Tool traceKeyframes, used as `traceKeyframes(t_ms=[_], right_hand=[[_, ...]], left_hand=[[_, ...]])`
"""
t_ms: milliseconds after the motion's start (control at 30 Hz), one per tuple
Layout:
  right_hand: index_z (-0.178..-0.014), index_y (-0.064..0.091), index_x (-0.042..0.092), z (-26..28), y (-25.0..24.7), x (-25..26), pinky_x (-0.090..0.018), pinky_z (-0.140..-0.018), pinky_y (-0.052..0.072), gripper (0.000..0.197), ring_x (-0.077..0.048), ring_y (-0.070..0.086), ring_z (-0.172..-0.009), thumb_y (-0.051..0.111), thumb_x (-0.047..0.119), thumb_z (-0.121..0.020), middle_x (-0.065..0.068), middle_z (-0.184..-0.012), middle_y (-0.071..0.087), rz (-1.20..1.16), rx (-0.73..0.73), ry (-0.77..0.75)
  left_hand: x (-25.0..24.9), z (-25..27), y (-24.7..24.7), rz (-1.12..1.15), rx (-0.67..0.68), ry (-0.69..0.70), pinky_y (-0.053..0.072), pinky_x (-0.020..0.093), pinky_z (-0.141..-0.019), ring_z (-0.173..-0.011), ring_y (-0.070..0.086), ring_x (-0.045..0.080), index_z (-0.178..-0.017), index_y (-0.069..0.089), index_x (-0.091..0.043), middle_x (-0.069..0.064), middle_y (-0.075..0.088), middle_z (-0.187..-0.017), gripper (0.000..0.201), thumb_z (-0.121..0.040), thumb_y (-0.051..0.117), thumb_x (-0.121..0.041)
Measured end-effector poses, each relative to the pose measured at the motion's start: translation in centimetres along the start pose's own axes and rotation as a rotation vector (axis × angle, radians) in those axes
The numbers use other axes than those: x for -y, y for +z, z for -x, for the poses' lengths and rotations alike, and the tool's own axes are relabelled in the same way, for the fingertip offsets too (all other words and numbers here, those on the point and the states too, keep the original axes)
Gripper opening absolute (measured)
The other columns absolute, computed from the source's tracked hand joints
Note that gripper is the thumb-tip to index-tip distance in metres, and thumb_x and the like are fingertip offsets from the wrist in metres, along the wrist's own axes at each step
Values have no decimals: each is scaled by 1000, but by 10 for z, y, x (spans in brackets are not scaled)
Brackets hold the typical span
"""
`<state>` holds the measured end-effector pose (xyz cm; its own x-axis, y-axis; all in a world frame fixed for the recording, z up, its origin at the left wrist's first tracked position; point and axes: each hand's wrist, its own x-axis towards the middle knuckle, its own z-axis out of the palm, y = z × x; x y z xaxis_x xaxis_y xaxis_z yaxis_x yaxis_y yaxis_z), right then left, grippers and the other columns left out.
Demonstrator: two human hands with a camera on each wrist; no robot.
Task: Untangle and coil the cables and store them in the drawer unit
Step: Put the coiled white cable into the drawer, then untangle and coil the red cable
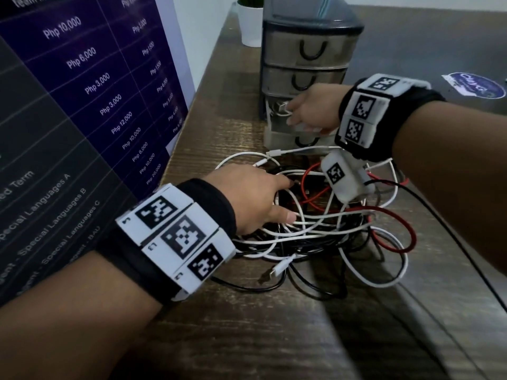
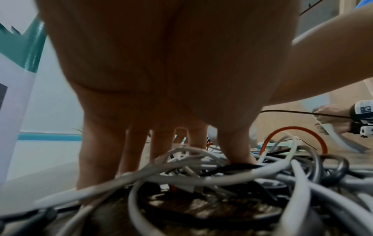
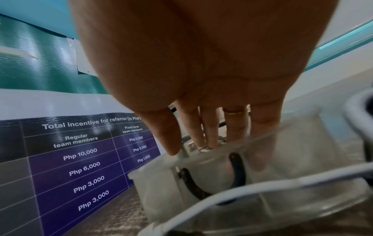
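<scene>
A grey drawer unit stands at the back of the wooden table. One of its lower clear drawers is pulled out. My right hand reaches over its front wall, fingers straight, tips touching a small white cable end inside. In front lies a tangled pile of white, black and red cables. On the pile's left side rests my left hand, fingers spread and straight and gripping nothing. A red loop sticks out at the right.
A purple poster board leans along the table's left side. A white plant pot stands behind the drawer unit. A dark surface with a round sticker lies to the right. Another person's hand holds a black cable far off.
</scene>
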<state>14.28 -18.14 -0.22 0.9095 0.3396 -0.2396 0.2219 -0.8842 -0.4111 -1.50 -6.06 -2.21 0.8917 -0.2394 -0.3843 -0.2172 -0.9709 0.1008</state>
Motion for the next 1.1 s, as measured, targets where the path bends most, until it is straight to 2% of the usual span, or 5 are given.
traceKeyframes(t_ms=[367,700,900,1000,1100], right_hand=[[-119,67,19,18,-15,12,-34,-81,49,33,-23,59,-92,52,30,-92,-4,-112,67,113,-177,-76],[-116,62,23,110,-62,19,-20,-64,48,21,-6,65,-69,47,29,-102,10,-91,69,-538,-172,-191],[-96,74,19,119,-42,1,-32,-76,54,22,-18,67,-73,58,35,-95,0,-79,73,68,-37,-133],[-106,72,26,121,-15,-4,-30,-84,51,24,-18,64,-88,65,41,-89,4,-89,72,322,99,-141],[-116,67,31,124,-6,-5,-29,-83,45,35,-16,56,-93,72,45,-84,6,-101,65,340,111,-194]], left_hand=[[-1,3,-1,37,-3,0,41,38,-104,-132,45,23,-151,29,-36,2,49,-144,69,-91,45,-65],[-1,15,-6,185,-6,-101,33,23,-85,-126,49,20,-145,41,-38,0,51,-142,65,-86,62,-59],[2,29,-8,217,-59,-122,38,25,-84,-115,53,16,-135,53,-33,-6,59,-125,53,-87,66,-50],[4,31,-8,236,-141,-118,34,23,-75,-96,52,10,-120,62,-32,-16,53,-91,29,-92,64,-41],[7,31,-7,312,-239,-109,37,25,-75,-96,58,12,-106,66,-28,-11,62,-94,15,-96,60,-36]])
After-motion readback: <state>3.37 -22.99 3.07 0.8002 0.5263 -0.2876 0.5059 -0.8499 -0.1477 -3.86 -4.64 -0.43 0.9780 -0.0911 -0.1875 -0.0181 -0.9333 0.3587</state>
